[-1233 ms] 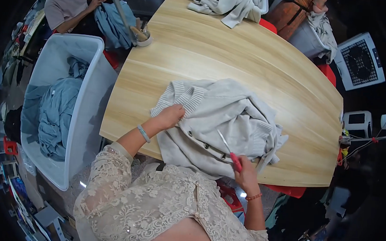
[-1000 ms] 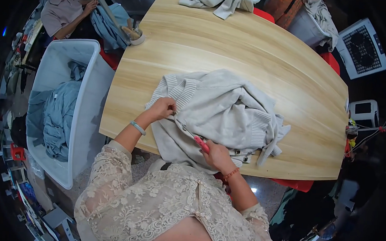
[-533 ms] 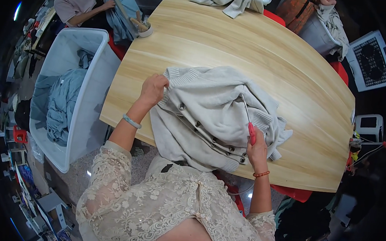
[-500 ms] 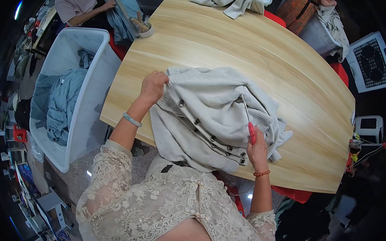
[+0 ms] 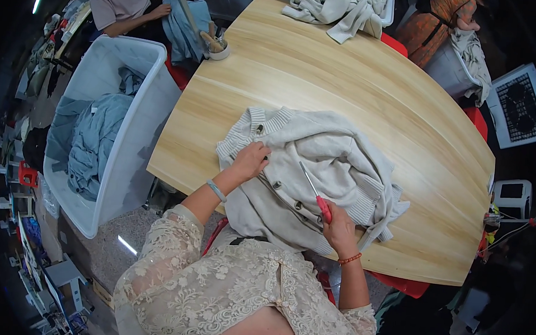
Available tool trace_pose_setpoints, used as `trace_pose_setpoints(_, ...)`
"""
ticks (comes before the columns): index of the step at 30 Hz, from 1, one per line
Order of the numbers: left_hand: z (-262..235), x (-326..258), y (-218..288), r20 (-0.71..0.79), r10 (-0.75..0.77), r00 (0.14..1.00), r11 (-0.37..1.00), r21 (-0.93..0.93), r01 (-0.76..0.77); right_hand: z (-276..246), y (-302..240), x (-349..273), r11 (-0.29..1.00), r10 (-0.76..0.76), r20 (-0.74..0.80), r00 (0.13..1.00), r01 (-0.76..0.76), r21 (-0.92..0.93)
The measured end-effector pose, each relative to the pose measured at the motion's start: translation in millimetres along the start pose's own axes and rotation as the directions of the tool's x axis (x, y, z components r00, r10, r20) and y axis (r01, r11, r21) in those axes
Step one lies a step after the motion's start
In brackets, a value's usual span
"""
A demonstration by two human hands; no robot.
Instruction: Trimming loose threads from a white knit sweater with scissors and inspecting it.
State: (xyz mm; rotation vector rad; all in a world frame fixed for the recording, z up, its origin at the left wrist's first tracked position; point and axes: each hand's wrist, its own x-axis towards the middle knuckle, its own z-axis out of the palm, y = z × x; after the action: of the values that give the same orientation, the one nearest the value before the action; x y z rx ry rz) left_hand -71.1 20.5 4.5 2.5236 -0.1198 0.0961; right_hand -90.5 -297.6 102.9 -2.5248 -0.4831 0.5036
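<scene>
A pale grey knitted cardigan with dark buttons lies rumpled on the wooden table, its lower part at the near edge. The fingers of my left hand are closed on the cardigan's button band beside a dark button, just below the ribbed collar. My right hand is wrapped round the red handle of a screwdriver-like tool. Its thin metal shaft points up and left over the knit, near the button band. I cannot make out whether the tip touches the cloth.
On the left stands a white plastic bin with blue-grey garments. A small cup of tools sits at the table's left edge. More pale knitwear lies at the far end. Two people work beyond the table, and a white fan stands far right.
My left hand has let go of the collar corner and moved right and down to the button band. The collar now lies spread out. My right hand has lowered the tool leftward.
</scene>
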Motion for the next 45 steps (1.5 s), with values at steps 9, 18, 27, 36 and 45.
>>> trace_pose_setpoints(9, -7, 2, -22, 0.102, -0.046, 0.994, 0.991, -0.121, 0.058, 18, -17, 23, 0.993, -0.081, 0.148, 0.986, 0.092, -0.070)
trace_pose_setpoints(18, 20, -2, -18, 0.005, 0.035, 0.999, 0.972, -0.233, -0.033, 33, -24, 16, 0.976, -0.114, 0.200, 0.973, 0.147, -0.160)
trace_pose_setpoints(27, 33, -8, -21, 0.009, -0.081, 0.997, 0.965, -0.249, 0.080, 31, -34, 20, 0.984, -0.014, 0.205, 0.979, 0.050, -0.170)
trace_pose_setpoints(36, 11, -24, -25, -0.103, -0.191, 0.976, 0.864, -0.489, 0.118, 35, -20, 5, 0.995, -0.090, 0.082, 0.993, 0.094, -0.044)
trace_pose_setpoints(45, 8, -28, 3, -0.243, -0.011, 0.970, 1.000, -0.004, 0.010, 27, -29, -9, 0.996, -0.088, 0.116, 0.989, 0.083, 0.041)
